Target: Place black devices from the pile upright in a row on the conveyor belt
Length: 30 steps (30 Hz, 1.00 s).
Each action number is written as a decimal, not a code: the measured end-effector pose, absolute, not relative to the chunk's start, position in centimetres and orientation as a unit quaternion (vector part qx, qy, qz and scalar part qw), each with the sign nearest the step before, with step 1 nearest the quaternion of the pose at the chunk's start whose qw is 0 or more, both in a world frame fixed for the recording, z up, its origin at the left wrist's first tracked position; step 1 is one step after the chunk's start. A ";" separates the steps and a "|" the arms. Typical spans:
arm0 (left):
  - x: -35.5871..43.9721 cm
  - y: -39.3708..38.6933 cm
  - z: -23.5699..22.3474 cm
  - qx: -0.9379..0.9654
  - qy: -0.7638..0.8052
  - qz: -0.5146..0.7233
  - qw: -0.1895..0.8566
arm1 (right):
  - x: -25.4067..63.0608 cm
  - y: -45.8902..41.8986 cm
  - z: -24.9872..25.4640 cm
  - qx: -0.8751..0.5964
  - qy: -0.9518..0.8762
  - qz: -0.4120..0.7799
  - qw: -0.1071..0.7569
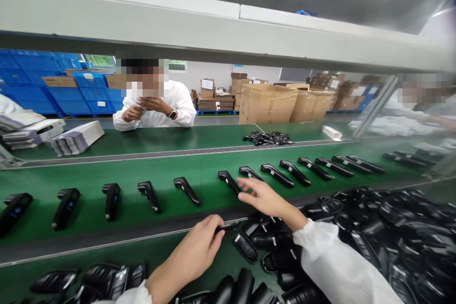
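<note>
My left hand (195, 250) pinches a black part (231, 226); my right hand (264, 197), loosely spread, is beside a black device (227, 179).

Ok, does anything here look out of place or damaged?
No damage stands out. The black parts at right look untidy, heaped at all angles, while devices on the green belt lie in a row.
</note>
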<state>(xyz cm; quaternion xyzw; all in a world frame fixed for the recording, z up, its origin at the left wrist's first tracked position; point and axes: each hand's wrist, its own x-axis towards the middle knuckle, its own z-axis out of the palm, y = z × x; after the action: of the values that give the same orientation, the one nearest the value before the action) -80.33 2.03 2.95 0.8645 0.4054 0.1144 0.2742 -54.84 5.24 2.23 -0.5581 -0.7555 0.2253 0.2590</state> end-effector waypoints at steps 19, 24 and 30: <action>-77.2 1.9 1.2 0.958 0.249 0.039 0.138 | -54.0 9.3 -3.7 -0.701 -0.691 0.090 0.153; -78.1 2.8 1.6 0.937 0.306 0.033 0.167 | -53.6 10.3 -3.6 -0.719 -0.681 0.063 0.122; -81.4 3.8 2.9 0.852 0.419 0.099 0.298 | -56.8 6.5 1.3 -0.599 -0.760 0.135 0.215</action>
<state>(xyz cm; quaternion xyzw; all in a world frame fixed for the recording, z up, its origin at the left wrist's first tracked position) -81.42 3.79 2.85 0.8520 0.4191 0.0994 0.2976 -56.84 6.50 1.33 -0.5989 -0.7595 0.1351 0.2150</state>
